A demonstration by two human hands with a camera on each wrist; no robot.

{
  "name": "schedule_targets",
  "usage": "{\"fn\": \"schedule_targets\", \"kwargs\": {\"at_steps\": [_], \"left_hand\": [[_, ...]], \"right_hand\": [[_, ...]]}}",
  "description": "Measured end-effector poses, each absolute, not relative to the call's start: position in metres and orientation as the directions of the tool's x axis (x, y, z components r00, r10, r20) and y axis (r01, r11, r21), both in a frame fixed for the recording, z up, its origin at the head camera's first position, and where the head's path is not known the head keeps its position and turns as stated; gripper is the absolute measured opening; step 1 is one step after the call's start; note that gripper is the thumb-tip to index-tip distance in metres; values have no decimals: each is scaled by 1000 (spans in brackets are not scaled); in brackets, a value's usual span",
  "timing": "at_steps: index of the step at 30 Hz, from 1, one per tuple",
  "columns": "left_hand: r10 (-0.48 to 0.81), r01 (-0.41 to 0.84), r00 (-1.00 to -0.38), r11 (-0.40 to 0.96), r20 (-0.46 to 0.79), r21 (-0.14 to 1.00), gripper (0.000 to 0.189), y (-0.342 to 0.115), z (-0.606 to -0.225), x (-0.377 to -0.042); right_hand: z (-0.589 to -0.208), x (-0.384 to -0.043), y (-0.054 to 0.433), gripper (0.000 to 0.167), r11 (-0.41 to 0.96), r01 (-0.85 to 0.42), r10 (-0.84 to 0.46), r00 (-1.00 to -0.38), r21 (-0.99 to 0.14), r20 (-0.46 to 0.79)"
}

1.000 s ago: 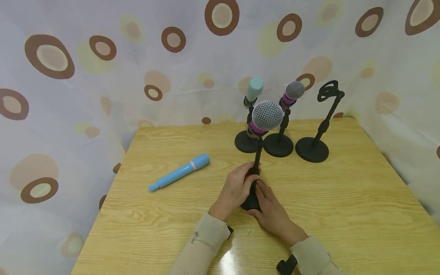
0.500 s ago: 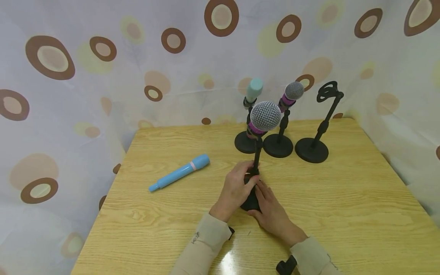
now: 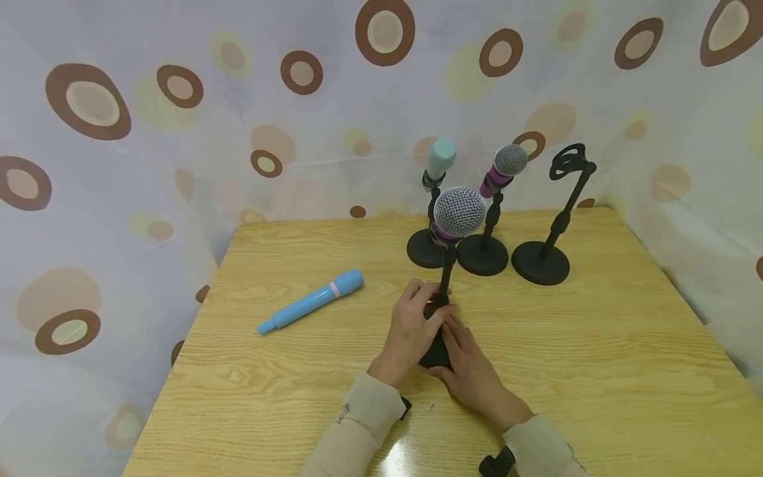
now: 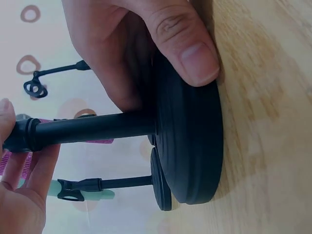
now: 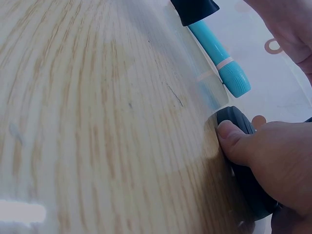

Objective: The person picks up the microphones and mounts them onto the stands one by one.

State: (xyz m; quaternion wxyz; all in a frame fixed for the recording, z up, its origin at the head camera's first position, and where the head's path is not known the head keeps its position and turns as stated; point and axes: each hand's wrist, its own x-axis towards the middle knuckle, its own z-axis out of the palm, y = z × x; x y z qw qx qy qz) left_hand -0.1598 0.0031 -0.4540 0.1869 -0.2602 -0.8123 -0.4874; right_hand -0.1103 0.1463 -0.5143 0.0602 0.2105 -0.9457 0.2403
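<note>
A black microphone stand (image 3: 438, 351) stands upright in front of me, bearing a microphone (image 3: 459, 211) with a silver mesh head and a purple collar. My left hand (image 3: 411, 328) holds its pole, thumb and fingers around the dark collar; the left wrist view shows these fingers (image 4: 41, 170) there. At the bottom, my right hand (image 3: 473, 374) grips the round base (image 4: 190, 141), the thumb (image 5: 231, 134) on its rim. The mic's handle is mostly hidden behind its head. A light blue microphone (image 3: 312, 303) with a pink band lies on the table, left of the hands.
Behind stand a mint-green microphone (image 3: 442, 158) and a purple one with a silver head (image 3: 509, 161), each on a black stand. To their right is a stand with a bare clip (image 3: 554, 232). A patterned cloth (image 3: 334, 132) backs the wooden table (image 3: 596, 371).
The microphone head has dropped slightly and tipped a little toward me. My left hand has turned slightly on the pole, its thumb farther right. The right hand stays at the base.
</note>
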Motion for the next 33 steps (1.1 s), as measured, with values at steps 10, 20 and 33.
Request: {"fn": "schedule_targets", "kwargs": {"at_steps": [10, 20, 33], "left_hand": [[234, 568, -821, 420, 520, 708, 29, 4, -452, -158], [215, 591, -801, 430, 558, 682, 31, 6, -453, -158], [204, 580, -808, 441, 552, 685, 31, 6, -454, -157]], "right_hand": [[-514, -109, 147, 89, 792, -425, -363, -905, -438, 222], [-513, -109, 147, 90, 790, -429, -364, -903, -438, 229], [-512, -109, 147, 91, 780, -434, -365, -901, -450, 237]]}}
